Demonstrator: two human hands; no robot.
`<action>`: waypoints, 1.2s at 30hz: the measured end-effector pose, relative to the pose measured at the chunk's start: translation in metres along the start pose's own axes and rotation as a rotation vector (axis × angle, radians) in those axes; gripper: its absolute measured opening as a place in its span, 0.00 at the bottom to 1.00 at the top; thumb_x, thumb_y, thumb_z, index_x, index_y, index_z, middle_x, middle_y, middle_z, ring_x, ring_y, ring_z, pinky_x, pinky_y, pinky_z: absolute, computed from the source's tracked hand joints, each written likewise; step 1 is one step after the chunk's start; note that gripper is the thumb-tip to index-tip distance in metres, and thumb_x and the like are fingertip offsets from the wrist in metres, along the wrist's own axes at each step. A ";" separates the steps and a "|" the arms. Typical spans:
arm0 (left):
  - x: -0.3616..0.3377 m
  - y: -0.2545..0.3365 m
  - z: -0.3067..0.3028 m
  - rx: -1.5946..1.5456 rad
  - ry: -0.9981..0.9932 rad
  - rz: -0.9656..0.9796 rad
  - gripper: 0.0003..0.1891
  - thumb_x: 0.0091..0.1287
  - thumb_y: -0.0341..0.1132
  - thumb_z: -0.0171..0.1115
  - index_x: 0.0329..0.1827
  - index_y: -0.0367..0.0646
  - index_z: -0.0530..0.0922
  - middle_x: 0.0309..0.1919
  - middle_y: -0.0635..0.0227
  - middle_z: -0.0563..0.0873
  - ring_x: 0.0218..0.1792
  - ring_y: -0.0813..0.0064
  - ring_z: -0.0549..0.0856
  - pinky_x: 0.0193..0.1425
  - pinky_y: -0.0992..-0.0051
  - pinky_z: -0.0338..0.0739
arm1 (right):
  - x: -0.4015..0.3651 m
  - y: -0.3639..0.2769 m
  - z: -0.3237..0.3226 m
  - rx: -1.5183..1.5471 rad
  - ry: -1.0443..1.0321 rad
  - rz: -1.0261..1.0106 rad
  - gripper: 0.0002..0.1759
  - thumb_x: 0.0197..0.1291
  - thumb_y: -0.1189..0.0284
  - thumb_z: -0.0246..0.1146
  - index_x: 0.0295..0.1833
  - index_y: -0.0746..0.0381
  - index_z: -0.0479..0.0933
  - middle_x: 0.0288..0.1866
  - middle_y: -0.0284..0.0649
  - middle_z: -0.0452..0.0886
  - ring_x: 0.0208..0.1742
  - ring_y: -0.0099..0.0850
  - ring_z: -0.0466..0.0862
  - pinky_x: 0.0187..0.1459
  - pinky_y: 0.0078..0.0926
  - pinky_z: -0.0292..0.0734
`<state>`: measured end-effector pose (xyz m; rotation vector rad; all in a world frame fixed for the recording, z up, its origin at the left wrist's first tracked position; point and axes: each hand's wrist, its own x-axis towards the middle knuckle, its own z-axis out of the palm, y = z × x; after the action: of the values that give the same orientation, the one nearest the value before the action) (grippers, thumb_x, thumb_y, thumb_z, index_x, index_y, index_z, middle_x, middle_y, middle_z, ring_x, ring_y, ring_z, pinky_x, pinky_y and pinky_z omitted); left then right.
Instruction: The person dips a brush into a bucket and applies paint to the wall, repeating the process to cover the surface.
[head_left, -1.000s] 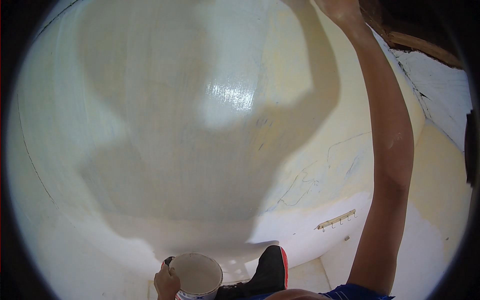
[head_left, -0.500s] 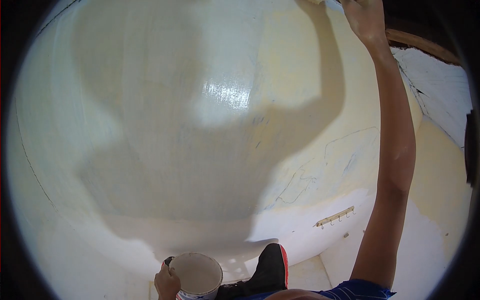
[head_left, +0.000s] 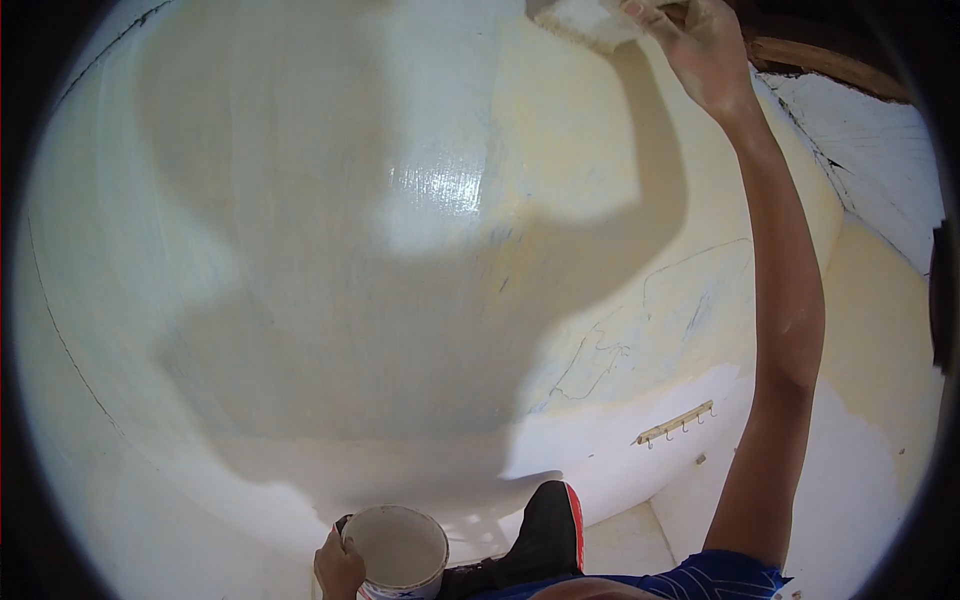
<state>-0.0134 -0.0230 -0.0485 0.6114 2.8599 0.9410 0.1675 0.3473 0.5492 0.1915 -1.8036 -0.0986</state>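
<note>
Brush (head_left: 585, 22) is at the top of the view, against or just beside the yellow part of the wall (head_left: 570, 110); bristle contact cannot be confirmed. Right hand (head_left: 705, 58) has thumb and fingers closed on it, the grip partly cut off by the frame. Left hand (head_left: 338, 568) is curled around the left rim of the bucket (head_left: 432, 530), which is held low, beside the shoe (head_left: 540, 530). Bucket interior is pale; fill level cannot be told.

Step in hand, as judged: a brushing stroke high on the wall, near the border between a whiter, streaked area on the left and a yellower one on the right. Gloss (head_left: 440, 188) left of that border suggests a wet surface. Next move appears to call for bristles laid flat on the yellow, even pressure, a slight overlap of the whiter edge, and the bucket kept level.

Obstructions noted: shadow (head_left: 330, 350) covers much of the wall and could hide thin spots. Hook rail (head_left: 675, 425) is low on the right, well apart from the brush, with dark scribbles (head_left: 592, 365) to its upper left. Beam (head_left: 830, 70) at upper right, near the right wrist, may limit reach. Shoe near the bucket is a knocking risk.
</note>
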 end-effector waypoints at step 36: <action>0.000 0.011 -0.002 -0.014 0.006 -0.002 0.16 0.72 0.40 0.60 0.33 0.34 0.77 0.29 0.39 0.84 0.35 0.33 0.84 0.41 0.44 0.76 | 0.008 0.001 0.046 -0.643 0.165 -0.401 0.06 0.63 0.72 0.69 0.43 0.62 0.86 0.48 0.47 0.86 0.50 0.48 0.86 0.55 0.44 0.80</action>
<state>-0.0101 -0.0166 -0.0405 0.6051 2.8559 0.9635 0.1213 0.3446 0.5465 0.0921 -1.4663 -0.9053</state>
